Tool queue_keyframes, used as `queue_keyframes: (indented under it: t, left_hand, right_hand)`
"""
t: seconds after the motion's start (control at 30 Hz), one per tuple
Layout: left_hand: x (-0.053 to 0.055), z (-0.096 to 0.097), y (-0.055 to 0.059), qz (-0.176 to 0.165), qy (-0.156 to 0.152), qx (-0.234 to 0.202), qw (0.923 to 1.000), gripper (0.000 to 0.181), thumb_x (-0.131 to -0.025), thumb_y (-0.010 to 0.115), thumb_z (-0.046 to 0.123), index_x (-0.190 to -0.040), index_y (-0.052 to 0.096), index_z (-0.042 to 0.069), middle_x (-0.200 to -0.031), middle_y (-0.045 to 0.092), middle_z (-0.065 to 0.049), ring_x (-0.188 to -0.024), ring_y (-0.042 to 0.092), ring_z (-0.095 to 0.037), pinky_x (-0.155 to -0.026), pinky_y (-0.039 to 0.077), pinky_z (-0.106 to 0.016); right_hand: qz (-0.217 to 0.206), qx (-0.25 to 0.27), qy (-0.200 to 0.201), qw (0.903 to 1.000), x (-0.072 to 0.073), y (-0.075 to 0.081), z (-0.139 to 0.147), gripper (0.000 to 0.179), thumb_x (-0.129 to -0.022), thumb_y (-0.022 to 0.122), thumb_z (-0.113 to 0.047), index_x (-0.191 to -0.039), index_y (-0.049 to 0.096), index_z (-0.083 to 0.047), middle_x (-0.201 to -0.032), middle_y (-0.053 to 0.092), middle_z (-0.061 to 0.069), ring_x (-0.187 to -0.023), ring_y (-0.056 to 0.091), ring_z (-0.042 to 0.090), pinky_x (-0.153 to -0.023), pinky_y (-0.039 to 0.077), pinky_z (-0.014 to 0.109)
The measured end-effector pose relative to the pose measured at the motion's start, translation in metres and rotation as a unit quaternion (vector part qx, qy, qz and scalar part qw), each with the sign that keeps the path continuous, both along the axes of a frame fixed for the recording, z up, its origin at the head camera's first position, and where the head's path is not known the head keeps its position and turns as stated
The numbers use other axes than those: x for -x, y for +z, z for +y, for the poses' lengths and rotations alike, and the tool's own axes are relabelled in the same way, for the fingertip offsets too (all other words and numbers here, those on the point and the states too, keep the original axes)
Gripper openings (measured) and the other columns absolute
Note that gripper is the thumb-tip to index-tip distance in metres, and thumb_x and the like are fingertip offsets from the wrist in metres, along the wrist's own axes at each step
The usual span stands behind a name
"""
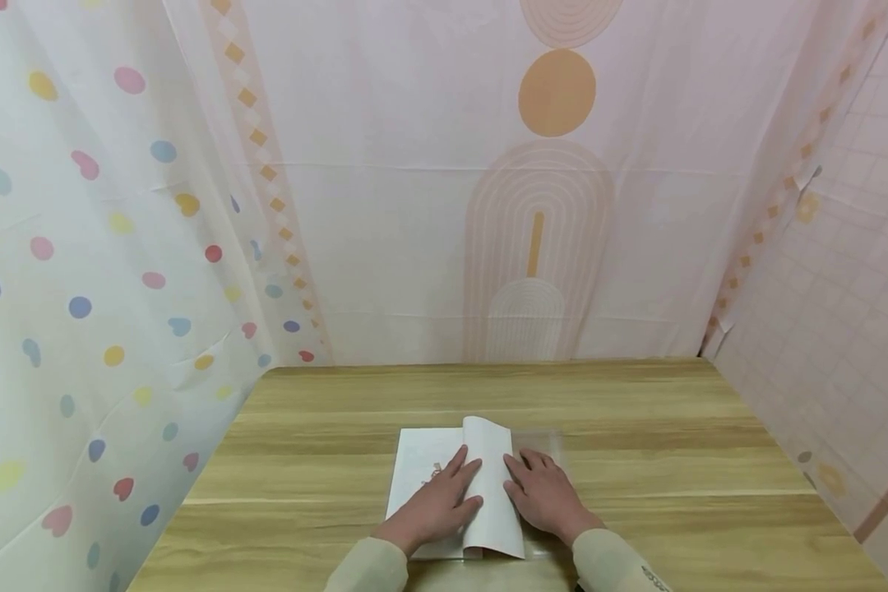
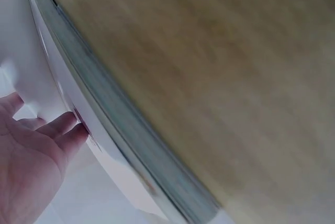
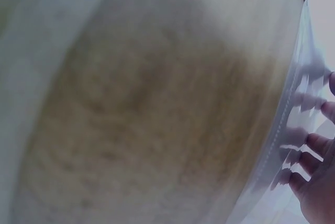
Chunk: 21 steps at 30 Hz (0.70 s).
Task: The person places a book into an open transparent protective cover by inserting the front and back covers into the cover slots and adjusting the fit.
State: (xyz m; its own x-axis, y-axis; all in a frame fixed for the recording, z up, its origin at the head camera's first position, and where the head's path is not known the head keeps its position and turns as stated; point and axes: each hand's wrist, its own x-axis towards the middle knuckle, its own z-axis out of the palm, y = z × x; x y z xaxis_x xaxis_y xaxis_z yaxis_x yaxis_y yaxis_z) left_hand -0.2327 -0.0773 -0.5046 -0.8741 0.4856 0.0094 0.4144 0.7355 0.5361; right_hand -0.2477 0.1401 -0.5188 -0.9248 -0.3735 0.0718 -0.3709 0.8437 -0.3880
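On the table lies an open white booklet (image 1: pixel 414 448) with a small reddish-brown print on its left side. A white sheet (image 1: pixel 493 493) bends over in a curl along its middle. My left hand (image 1: pixel 438 503) rests across the left side, fingers spread, with its fingertips at the curled sheet. To the right, my right hand (image 1: pixel 548 492) touches a clear plastic sheet (image 1: pixel 552 438), its fingertips beside the white sheet's edge. The right wrist view shows spread fingers (image 3: pixel 314 145) on the plastic, which has a dotted seam. In the left wrist view, fingertips (image 2: pixel 73 135) touch a pale surface.
The wood-grain table (image 1: pixel 326 460) spreads out around the booklet. Behind it hangs a pale patterned curtain (image 1: pixel 385 247), with a dotted curtain (image 1: pixel 104 247) at the left and a grid-patterned one (image 1: pixel 821 345) at the right.
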Motion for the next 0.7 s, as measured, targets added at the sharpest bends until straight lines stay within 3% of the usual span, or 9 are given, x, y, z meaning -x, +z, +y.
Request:
queue_keyframes:
  t: [0.4,0.7]
  left_hand:
    - [0.0003,0.0032,-0.0021,0.018,0.003,0.035,0.9992,0.061,-0.099,0.053,0.04,-0.15,0.043,0.008,-0.16,0.025,-0.019,-0.135,0.041,-0.044,-0.104,0.039,-0.06]
    - [0.0003,0.0071,-0.0001,0.034,0.004,0.058,0.9977,0.06,-0.099,0.054,0.042,-0.149,0.045,0.01,-0.16,0.027,-0.018,-0.132,0.045,-0.043,-0.096,0.043,-0.065]
  right_hand:
    - [0.012,0.018,-0.005,0.9997,-0.0023,0.0015,-0.0018,0.045,-0.101,0.054,-0.025,-0.138,0.055,0.0,-0.141,0.047,0.027,-0.131,0.042,0.046,-0.107,0.033,0.058]
    - [0.009,0.029,-0.007,0.9995,-0.001,0.0023,-0.0032,0.046,-0.101,0.055,-0.024,-0.138,0.054,0.002,-0.14,0.048,0.027,-0.13,0.042,0.047,-0.107,0.033,0.059]
